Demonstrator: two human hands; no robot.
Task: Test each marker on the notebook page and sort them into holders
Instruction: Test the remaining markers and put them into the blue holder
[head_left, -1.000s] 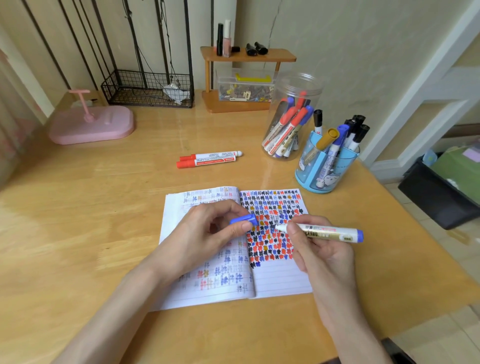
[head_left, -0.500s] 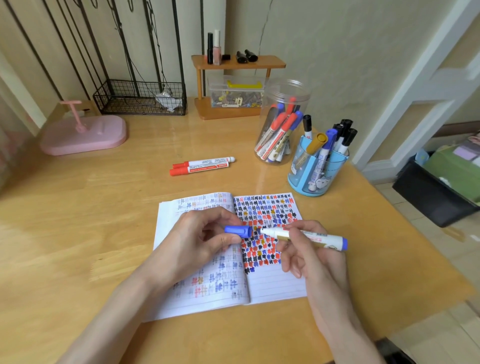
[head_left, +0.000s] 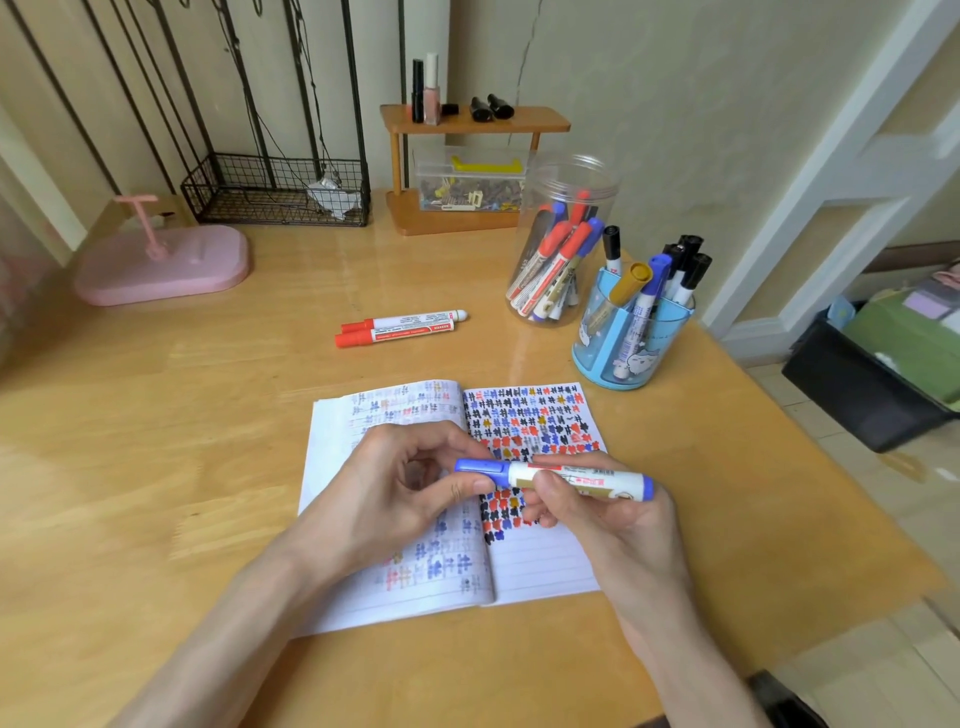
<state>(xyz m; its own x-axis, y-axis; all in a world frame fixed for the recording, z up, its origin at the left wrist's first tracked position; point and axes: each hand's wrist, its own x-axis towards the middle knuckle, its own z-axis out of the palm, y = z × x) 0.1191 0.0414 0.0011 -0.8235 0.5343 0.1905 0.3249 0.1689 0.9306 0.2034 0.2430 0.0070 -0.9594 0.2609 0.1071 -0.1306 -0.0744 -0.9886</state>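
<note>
An open notebook (head_left: 540, 566) lies on the wooden desk (head_left: 156, 467), its pages covered with coloured test marks. Above it my right hand (head_left: 608, 514) grips the white barrel of a blue marker (head_left: 587, 478) held level. My left hand (head_left: 400, 488) pinches the marker's blue cap (head_left: 480, 466), which sits on the marker's tip end. Two red markers (head_left: 400, 328) lie side by side on the desk beyond the notebook. A clear jar (head_left: 563, 244) holds several red and blue markers. A blue holder (head_left: 631, 332) next to it holds black, blue and yellow-capped markers.
A pink stand (head_left: 166, 265) sits at the far left. A black wire basket (head_left: 275, 192) and a small wooden shelf (head_left: 467, 171) with a clear box stand against the wall. The desk's right edge drops to the floor, where a dark bin (head_left: 862, 384) stands.
The cap in my left hand and the marker in my right have come together; the cap now sits on the tip. The view has shifted slightly.
</note>
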